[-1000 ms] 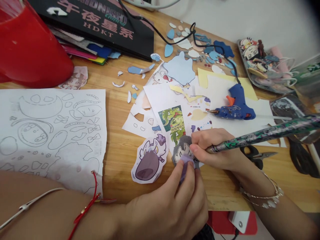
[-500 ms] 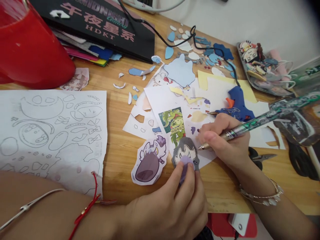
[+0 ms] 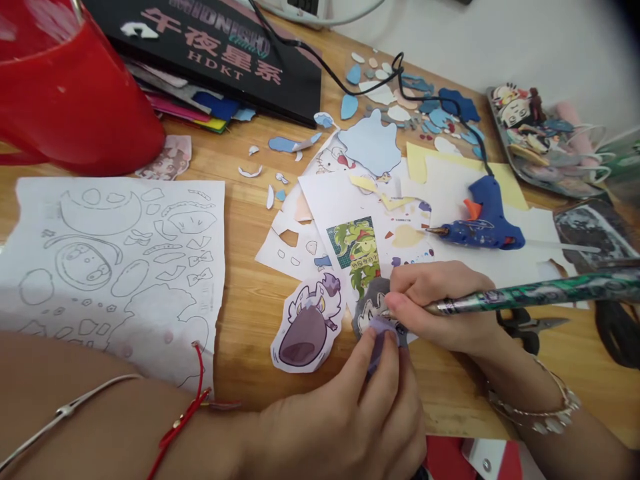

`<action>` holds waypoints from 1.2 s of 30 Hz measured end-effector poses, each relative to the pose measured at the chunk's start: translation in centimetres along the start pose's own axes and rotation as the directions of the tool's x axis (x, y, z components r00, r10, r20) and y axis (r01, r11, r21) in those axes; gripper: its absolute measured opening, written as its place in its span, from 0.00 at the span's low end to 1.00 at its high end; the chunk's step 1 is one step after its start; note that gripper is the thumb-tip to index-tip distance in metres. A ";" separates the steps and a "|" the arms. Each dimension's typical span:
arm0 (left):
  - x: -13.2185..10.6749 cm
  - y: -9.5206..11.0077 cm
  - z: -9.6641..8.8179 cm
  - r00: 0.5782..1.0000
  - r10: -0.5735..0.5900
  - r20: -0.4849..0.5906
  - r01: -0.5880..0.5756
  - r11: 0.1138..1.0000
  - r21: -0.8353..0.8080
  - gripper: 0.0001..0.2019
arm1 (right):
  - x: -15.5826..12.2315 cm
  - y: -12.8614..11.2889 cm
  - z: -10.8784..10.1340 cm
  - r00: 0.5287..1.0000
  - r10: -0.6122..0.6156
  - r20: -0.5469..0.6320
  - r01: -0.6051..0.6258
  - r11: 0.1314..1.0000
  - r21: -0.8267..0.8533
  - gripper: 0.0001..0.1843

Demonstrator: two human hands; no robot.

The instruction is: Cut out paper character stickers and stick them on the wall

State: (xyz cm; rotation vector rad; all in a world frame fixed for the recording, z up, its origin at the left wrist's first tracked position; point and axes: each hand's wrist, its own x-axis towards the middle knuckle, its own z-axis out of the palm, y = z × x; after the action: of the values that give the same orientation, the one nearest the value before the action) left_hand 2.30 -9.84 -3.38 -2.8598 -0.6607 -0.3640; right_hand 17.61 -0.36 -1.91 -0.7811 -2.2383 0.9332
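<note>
My right hand (image 3: 443, 303) grips a pen (image 3: 530, 291) with a green marbled barrel and silver front end; its tip is hidden behind the fingers. Under it lies a grey-haired cartoon face cutout (image 3: 370, 303). My left hand (image 3: 345, 407) pinches a small purple piece (image 3: 382, 326) against the lower part of that face. Just left of the cutout lies a paper drawing of a purple creature with a huge mouth (image 3: 305, 333). A green cartoon picture (image 3: 356, 250) lies directly above the face, on white sheets (image 3: 320, 193).
A blue glue gun (image 3: 483, 223) lies beyond my right hand, its cable running back. Scissors (image 3: 535, 325) rest right of my wrist. An outline pattern sheet (image 3: 165, 267), red container (image 3: 85, 100), black folder (image 3: 210, 60), foam scraps (image 3: 375, 143) and a filled tray (image 3: 545, 147) surround the work.
My right hand has moved down and slightly left over the grey-haired face, and the pen lies flatter. The left hand keeps its hold. The whole view has shifted slightly.
</note>
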 end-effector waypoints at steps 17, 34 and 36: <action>0.3 -1.1 -0.7 0.996 0.077 0.050 -0.079 0.995 0.053 0.20 | -0.2 0.3 0.1 0.991 -0.009 0.137 0.045 0.963 -0.264 0.21; 0.1 -0.8 -0.5 0.997 0.069 0.040 -0.071 0.996 0.055 0.20 | 0.0 0.2 0.1 0.985 0.035 0.172 0.023 0.947 -0.322 0.20; 0.1 -0.8 -0.6 0.996 0.073 0.049 -0.076 0.995 0.057 0.20 | 0.0 0.3 0.2 0.987 0.022 0.156 0.024 0.958 -0.287 0.20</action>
State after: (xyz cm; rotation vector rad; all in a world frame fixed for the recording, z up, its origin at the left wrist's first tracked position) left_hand 1.88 -9.24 -2.71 -2.8349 -0.5614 -0.2620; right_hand 17.60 -0.27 -2.28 -0.8579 -2.5514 0.6959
